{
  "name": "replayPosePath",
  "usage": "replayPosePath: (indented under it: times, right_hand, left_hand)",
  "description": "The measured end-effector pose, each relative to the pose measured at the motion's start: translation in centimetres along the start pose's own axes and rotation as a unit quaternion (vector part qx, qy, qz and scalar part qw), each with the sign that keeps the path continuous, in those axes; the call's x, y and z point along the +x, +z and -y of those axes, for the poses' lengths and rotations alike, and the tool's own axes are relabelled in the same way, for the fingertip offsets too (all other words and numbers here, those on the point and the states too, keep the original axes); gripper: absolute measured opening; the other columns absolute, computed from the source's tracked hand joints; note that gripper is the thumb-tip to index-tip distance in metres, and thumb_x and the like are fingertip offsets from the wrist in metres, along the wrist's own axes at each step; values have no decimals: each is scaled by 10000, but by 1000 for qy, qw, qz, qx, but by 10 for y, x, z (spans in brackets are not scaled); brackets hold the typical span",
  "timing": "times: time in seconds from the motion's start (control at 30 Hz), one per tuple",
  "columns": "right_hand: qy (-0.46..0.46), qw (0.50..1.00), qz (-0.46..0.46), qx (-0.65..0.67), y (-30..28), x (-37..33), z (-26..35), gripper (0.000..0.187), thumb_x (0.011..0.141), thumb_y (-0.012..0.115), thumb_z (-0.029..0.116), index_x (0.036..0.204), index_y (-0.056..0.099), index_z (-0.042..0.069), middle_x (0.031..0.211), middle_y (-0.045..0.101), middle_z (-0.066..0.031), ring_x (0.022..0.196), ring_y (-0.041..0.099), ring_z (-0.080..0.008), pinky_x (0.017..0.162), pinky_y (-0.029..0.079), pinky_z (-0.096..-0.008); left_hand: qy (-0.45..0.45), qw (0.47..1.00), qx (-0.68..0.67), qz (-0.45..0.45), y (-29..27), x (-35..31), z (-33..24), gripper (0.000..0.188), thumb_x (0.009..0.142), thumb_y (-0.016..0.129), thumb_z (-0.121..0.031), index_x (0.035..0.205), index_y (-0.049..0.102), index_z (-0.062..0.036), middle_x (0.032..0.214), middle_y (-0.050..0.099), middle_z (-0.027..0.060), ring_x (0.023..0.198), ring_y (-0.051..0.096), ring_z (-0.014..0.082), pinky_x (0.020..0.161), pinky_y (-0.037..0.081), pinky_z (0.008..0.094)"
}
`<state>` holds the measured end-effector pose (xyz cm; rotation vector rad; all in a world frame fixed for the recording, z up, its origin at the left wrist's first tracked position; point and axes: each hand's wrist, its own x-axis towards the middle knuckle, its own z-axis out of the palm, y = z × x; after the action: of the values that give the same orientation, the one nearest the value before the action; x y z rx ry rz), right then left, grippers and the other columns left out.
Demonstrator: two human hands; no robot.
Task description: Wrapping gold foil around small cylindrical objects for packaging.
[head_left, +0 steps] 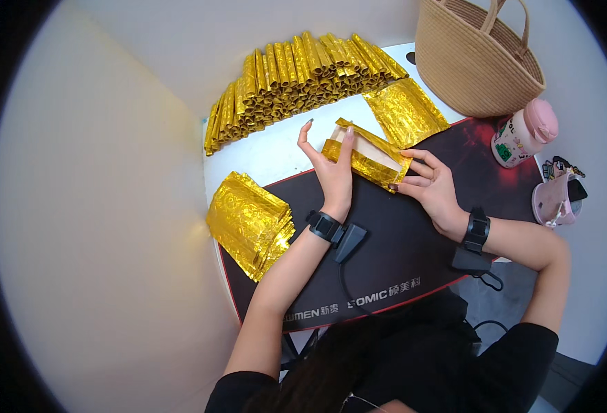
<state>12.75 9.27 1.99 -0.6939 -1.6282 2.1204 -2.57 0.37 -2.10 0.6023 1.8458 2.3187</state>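
Observation:
A sheet of gold foil paper (365, 156), its long edges folded in over a pale inner side, is held slantwise above the dark mat. My left hand (333, 172) has its thumb pressed on the pale strip near the sheet's left end. Its index finger is raised and apart, and the remaining fingers are mostly hidden. At the sheet's right end, my right hand (430, 186) pinches the corner, thumb below and fingertips at the upper edge. Close beyond the held sheet lie flat gold sheets (410, 110).
Many rolled gold paper tubes (296, 76) are piled along the back. A stack of gold paper (248, 224) lies at left. On the right stand a woven basket (479, 69), a pink-lidded bottle (523, 134) and a pink cup (554, 203). The desk mat (386, 237) has a red edge.

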Motion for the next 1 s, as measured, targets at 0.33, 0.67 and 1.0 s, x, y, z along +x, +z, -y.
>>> replayPosePath:
  times: [0.33,0.67,1.0]
  right_hand:
    - [6,1000,-11,-6,1,-7,-16,480,763,674,-114,1195,507,11,1146,631,-155,938,658,-165,819,542,-250]
    - [-2,1000,-18,20,0,2,-8,508,767,669,-113,1232,506,8,1168,623,-163,955,653,-159,843,537,-251]
    - [-23,1000,-4,-8,-16,23,-30,251,812,640,-79,1051,616,-6,1015,661,-72,915,641,-101,852,516,-225]
  left_hand:
    - [-80,995,-53,14,-1,-2,2,511,854,711,-119,1231,366,-105,1011,544,95,898,569,135,752,472,262]
    - [-43,997,-55,-18,-3,4,4,374,831,719,-37,983,388,-122,933,555,54,831,548,81,681,437,222]
    - [-61,996,-63,-30,-2,11,2,359,819,726,-14,928,400,-116,843,582,32,756,566,75,639,440,205]
